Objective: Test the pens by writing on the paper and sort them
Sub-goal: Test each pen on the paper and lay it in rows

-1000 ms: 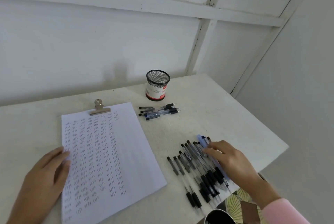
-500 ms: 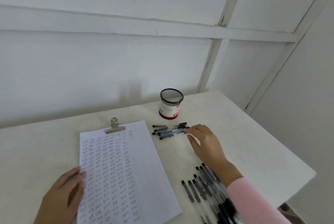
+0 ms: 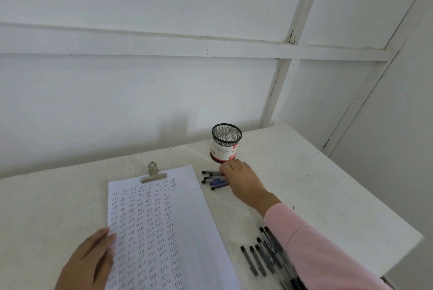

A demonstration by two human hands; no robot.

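Observation:
A white paper (image 3: 164, 219) covered in rows of small pen marks lies under a metal clip (image 3: 153, 173). My left hand (image 3: 91, 264) rests flat on the paper's left edge. A small group of pens (image 3: 209, 176), among them a blue one (image 3: 216, 182), lies right of the clip. My right hand (image 3: 241, 177) reaches over this group and its curled fingers cover the pens' right ends. Whether it pinches one is hidden. A pile of several black pens (image 3: 260, 257) lies at the lower right, partly under my pink sleeve.
A black mesh pen cup (image 3: 226, 143) with a red and white label stands just behind the small group. The white table (image 3: 328, 184) ends at the right, with a white wall behind and a corner post at the back right.
My right hand left the pile at the lower right and moved up to the small group by the cup. The view tilted upward. My left hand stayed on the paper.

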